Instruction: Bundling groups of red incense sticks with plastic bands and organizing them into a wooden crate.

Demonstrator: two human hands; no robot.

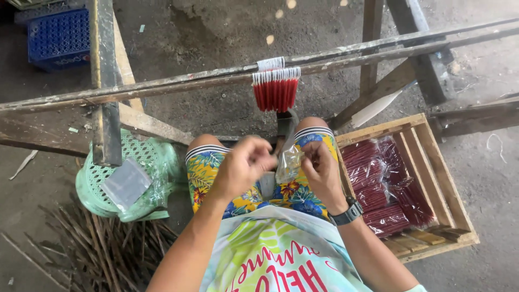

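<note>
While both hands pinch a clear plastic bag (287, 162), red packets (378, 189) fill the crate (432, 162).

Dirt floor (216, 32) — rough wooden beams (162, 84)

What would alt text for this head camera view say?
Seated person's left hand and right hand hold a small clear plastic bag over their lap, below red sticks hanging on a rail; a wooden crate holds bagged bundles.

The blue crate (58, 37) is cut off by the top-left edge. The left hand (243, 167) is blurred, and it hides part of the clear plastic bag (288, 162).
</note>
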